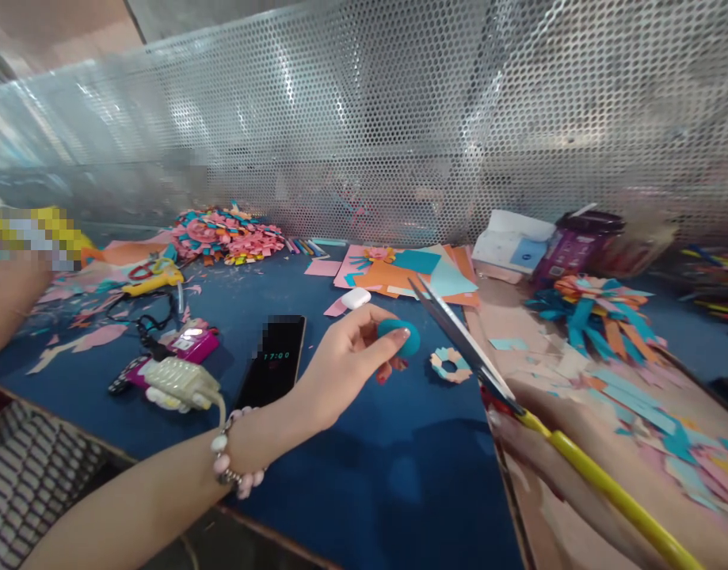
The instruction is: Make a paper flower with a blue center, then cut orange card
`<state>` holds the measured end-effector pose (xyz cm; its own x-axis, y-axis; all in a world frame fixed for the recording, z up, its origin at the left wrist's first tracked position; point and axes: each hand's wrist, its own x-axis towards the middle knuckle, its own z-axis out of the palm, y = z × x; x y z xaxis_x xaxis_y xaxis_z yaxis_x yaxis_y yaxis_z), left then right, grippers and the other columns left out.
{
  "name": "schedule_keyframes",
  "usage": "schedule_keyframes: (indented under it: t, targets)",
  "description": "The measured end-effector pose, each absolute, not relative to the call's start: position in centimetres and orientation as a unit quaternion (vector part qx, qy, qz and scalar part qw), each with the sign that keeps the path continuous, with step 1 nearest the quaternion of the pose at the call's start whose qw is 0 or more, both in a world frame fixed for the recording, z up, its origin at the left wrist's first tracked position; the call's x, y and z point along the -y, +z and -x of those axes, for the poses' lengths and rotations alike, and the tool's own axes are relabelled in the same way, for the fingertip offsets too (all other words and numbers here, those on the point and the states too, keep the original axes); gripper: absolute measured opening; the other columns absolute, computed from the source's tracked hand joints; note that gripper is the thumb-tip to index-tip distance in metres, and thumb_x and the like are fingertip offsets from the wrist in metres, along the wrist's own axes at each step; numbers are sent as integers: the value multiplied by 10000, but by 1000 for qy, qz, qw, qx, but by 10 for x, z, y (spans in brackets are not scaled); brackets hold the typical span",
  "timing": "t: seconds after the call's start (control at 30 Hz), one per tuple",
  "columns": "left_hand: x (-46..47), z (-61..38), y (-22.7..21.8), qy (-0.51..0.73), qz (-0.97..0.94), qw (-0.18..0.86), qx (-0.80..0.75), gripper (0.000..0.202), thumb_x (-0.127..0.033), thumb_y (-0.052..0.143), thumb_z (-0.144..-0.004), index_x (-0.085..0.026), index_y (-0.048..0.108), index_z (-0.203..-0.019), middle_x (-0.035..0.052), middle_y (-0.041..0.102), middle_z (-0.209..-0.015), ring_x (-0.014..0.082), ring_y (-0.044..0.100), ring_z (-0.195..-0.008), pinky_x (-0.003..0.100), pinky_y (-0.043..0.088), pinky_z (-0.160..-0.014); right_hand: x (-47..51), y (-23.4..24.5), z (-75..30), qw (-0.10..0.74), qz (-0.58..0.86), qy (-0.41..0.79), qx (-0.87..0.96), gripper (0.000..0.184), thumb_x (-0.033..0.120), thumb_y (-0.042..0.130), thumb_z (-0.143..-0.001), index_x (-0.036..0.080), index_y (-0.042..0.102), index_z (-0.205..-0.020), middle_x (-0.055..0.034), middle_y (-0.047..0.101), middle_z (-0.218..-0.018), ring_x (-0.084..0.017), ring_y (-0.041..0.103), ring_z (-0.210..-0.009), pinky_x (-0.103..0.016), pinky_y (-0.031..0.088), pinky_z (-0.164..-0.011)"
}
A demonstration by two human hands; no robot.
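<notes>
My left hand point(352, 356), with a beaded bracelet at the wrist, pinches a small round piece of blue paper point(408, 336) between thumb and fingers. In my right hand point(559, 451), at the lower right, is a pair of scissors point(467, 340) with long metal blades and a yellow part reaching back along the hand. The blades point up and away, slightly right of the blue paper and apart from it. A ring of folded paper point(450, 366) in peach and light blue lies on the table between my hands. Part of my right hand's fingers is hidden.
A phone point(274, 356) and a white adapter point(179, 380) lie left of my left hand. Behind are coloured paper sheets point(387, 277), a white case point(356, 298) and a paper-strip pile point(226, 233). A yellow glue gun point(155, 281) lies left, near another person's hand point(19, 285). Paper flowers point(601, 309) lie right.
</notes>
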<state>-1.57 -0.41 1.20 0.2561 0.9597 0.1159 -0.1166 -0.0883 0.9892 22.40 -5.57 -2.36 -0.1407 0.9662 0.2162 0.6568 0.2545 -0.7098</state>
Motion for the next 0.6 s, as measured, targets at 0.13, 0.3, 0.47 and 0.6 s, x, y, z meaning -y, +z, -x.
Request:
schedule_keyframes:
  t: [0.13,0.3,0.47,0.6]
  targets:
    - [4,16,9,474,-553,553,-405,212,-382,682,-836,-195,585,-860,-31,518,-741,73,461,-613,205,353,-536,56,-10,-216,305,554,249,734,321,481,582,-902,198,605,-753,11,529,-550,-99,477,-463,-211,375,-408]
    - [9,15,10,461,-560,560,-400,207,-367,691,-824,-191,583,-837,-33,502,-733,72,428,-613,202,350,-538,54,-1,-210,277,539,255,754,389,490,514,-899,216,509,-623,3,467,-490,-104,423,-426,-226,326,-383]
    - [13,13,12,458,-537,583,-402,205,-345,726,-786,-195,598,-841,-37,521,-710,76,460,-607,200,375,-541,55,0,-211,276,534,244,761,392,499,535,-877,220,494,-604,1,473,-491,-103,416,-427,-226,330,-380]
    - [14,14,13,457,-527,591,-406,187,-318,727,-780,-194,596,-832,-34,529,-731,78,484,-651,188,395,-574,56,0,-209,270,534,236,765,391,476,549,-866,218,476,-582,9,465,-496,-105,422,-436,-227,336,-392]
